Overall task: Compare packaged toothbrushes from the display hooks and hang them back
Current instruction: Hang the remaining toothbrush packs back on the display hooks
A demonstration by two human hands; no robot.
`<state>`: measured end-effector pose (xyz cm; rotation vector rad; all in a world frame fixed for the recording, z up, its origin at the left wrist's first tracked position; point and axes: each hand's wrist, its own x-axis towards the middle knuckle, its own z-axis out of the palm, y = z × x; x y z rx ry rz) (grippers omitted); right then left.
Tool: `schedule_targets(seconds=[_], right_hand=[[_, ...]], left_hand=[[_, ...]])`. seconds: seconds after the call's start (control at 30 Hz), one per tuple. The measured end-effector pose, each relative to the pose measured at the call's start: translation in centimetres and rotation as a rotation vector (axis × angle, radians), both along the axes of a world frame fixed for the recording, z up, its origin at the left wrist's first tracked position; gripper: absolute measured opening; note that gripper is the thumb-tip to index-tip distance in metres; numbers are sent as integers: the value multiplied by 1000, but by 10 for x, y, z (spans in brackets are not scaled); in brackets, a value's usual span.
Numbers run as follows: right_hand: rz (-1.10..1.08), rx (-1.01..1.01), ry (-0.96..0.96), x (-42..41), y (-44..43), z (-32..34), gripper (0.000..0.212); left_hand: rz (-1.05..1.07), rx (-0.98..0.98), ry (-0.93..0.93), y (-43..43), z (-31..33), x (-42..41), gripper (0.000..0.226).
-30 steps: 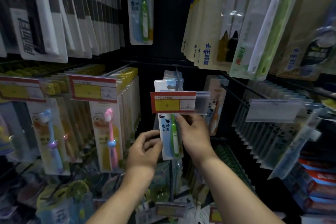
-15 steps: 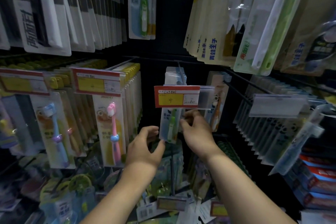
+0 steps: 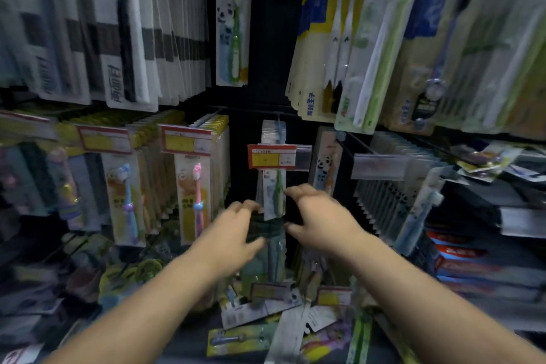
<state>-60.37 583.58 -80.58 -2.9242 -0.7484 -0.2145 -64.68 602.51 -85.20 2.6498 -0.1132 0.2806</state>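
Observation:
A panda-print pack with a green toothbrush (image 3: 273, 192) hangs on the middle hook, behind a red and yellow price tag (image 3: 271, 156). My left hand (image 3: 236, 230) is just below and left of the pack, fingers spread, fingertips near its lower left edge. My right hand (image 3: 319, 216) is to the right of the pack, fingers curled apart, holding nothing. Neither hand grips the pack. The frame is blurred by motion.
Rows of yellow children's toothbrush packs (image 3: 192, 192) hang to the left. A second panda pack (image 3: 325, 168) hangs to the right. Adult toothbrush packs (image 3: 339, 38) hang above on both sides. Loose packs (image 3: 266, 322) lie on the shelf below.
Both hands held the panda pack against the hook a second ago. The pack now hangs free further back on the hook, and both hands have let go and drawn back.

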Motion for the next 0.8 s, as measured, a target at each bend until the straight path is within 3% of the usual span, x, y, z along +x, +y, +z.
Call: schedule_targets(seconds=[0.3, 0.43, 0.53, 0.63, 0.7, 0.8], right_hand=[[116, -87, -82, -63, -4, 87, 53], [185, -22, 6, -73, 1, 129, 21], [227, 211, 155, -69, 9, 158, 14], [229, 607, 262, -51, 27, 180, 13], [195, 849, 239, -26, 48, 188, 13], [90, 1037, 135, 21, 87, 201, 18]], left_hand=[[-65, 293, -161, 15, 104, -72, 64], [-91, 279, -221, 17, 146, -82, 44], [-83, 150, -281, 19, 174, -75, 37], [-18, -45, -339, 25, 198, -47, 29], [67, -214, -383, 29, 213, -19, 30], [237, -436, -412, 32, 240, 33, 35]])
